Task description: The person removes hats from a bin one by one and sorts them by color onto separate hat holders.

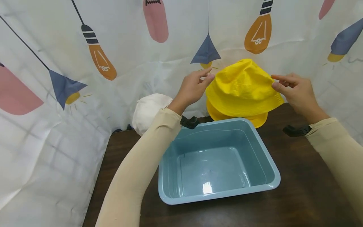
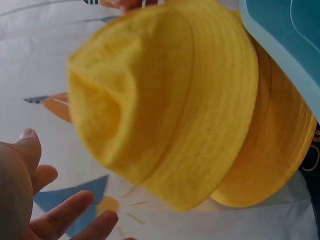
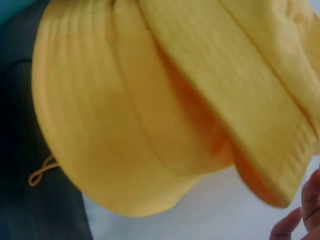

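A yellow bucket hat (image 1: 244, 86) with a dented crown sits tilted over a second yellow hat (image 1: 258, 119), whose brim shows below. My left hand (image 1: 195, 85) is beside the crown's left side. The left wrist view shows its fingers (image 2: 75, 210) spread and apart from the fabric. At the crown's right side is my right hand (image 1: 297, 91), thumb and forefinger at the fabric's edge in the head view. In the right wrist view, its visible fingers (image 3: 311, 195) lie just past the brim with no cloth between them; any contact is unclear.
A blue-grey plastic basin (image 1: 218, 194) stands in front of the hats on the dark wooden table (image 1: 306, 189). Behind my left forearm is a white hat (image 1: 151, 110), partly hidden. A lamp-patterned white curtain (image 1: 175, 63) hangs behind. A thin yellow cord loop (image 3: 42, 172) lies near the lower hat.
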Demonstrator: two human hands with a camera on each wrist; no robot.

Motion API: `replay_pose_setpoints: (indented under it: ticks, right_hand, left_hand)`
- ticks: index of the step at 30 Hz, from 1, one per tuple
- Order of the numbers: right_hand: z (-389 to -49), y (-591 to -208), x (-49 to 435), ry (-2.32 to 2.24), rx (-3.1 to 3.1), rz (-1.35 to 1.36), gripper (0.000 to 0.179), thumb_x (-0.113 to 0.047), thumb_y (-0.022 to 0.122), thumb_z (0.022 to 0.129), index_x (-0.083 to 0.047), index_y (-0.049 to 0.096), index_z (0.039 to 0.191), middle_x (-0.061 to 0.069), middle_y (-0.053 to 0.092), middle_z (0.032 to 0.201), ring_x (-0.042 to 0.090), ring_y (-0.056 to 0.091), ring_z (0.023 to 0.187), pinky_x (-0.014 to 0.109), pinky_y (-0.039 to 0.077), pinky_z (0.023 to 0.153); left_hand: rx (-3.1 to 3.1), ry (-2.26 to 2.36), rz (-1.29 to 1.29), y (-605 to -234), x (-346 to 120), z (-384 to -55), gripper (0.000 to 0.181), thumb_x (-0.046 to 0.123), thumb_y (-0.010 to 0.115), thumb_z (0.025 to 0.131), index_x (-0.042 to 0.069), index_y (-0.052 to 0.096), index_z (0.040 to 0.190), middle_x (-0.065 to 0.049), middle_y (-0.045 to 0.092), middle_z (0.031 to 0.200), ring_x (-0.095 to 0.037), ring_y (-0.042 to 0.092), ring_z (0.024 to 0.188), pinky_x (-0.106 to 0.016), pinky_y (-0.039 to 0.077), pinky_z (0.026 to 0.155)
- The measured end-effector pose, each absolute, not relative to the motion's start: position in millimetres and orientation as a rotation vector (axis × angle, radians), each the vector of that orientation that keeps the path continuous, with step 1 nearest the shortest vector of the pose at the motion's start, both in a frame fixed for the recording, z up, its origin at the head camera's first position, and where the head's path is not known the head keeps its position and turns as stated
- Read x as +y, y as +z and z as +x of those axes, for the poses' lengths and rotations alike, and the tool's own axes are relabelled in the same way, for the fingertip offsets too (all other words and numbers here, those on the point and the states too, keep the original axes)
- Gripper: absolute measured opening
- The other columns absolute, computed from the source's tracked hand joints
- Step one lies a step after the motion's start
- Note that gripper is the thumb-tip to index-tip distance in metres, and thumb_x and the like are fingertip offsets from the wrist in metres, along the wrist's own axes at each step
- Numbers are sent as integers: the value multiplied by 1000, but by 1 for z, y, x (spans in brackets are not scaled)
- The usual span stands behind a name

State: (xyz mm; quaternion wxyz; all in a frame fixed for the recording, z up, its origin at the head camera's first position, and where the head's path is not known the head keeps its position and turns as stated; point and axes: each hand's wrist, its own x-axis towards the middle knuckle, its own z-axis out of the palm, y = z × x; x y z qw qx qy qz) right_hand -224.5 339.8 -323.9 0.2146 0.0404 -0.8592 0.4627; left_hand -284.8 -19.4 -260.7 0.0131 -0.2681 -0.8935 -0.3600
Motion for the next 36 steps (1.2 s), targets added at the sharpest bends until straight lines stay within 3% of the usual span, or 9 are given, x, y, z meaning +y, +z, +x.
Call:
replay_pose_setpoints:
  ticks: [6, 11, 18, 25, 29, 33, 36]
  right_hand:
    - [-224, -337, 343, 1346, -2301, 63, 38, -23, 75, 94, -12, 70, 131, -8, 61, 94, 12, 47, 84, 17, 38, 55]
    - [-224, -345, 341, 1387, -2234, 33, 37, -18, 77, 92, -9, 71, 127, -10, 64, 94, 10, 53, 84, 10, 46, 62]
    - [-228, -350, 334, 1386, -2192, 34, 32, -15, 78, 91, 0, 74, 118, -11, 63, 88, 10, 52, 75, 10, 45, 59]
    - [-226, -355, 331, 1363, -2217, 22, 29, -18, 78, 91, 3, 78, 110, -11, 62, 87, 11, 53, 74, 11, 45, 59]
    - [-223, -360, 331, 1348, -2261, 12, 30, -22, 78, 91, 3, 79, 108, -11, 62, 88, 12, 51, 75, 14, 43, 58]
    - [-220, -367, 331, 1354, -2289, 24, 30, -21, 78, 92, 4, 78, 108, -9, 61, 90, 13, 50, 77, 15, 42, 59]
    - [-222, -373, 333, 1349, -2291, 53, 29, -18, 77, 92, 6, 77, 108, -10, 61, 90, 12, 50, 79, 14, 42, 60]
  left_hand:
    - [-2783, -1125, -774, -275, 4, -310, 53, 48, 48, 105, 31, 45, 155, 3, 50, 156, -20, 52, 138, -33, 44, 113]
    - [-2793, -1096, -752, -277, 15, -316, 50, 47, 52, 104, 28, 52, 151, 7, 54, 153, -22, 53, 136, -33, 46, 111]
    - [-2757, -1074, -714, -279, 21, -318, 35, 38, 62, 101, 26, 70, 133, 9, 68, 135, -15, 60, 129, -30, 48, 107]
    - [-2792, -1000, -675, -280, 21, -314, 30, 37, 63, 101, 25, 74, 126, 6, 71, 129, -14, 62, 123, -30, 51, 101]
    - [-2852, -956, -647, -281, 17, -311, 28, 40, 63, 100, 30, 76, 124, 10, 70, 131, -14, 60, 126, -46, 49, 104]
    - [-2885, -895, -676, -282, 9, -310, 25, 40, 64, 100, 33, 77, 120, 13, 68, 131, -13, 59, 127, -69, 30, 113]
    - [-2908, -839, -694, -283, 4, -309, 25, 40, 64, 100, 34, 78, 119, 13, 67, 131, -12, 58, 126, -75, 23, 114]
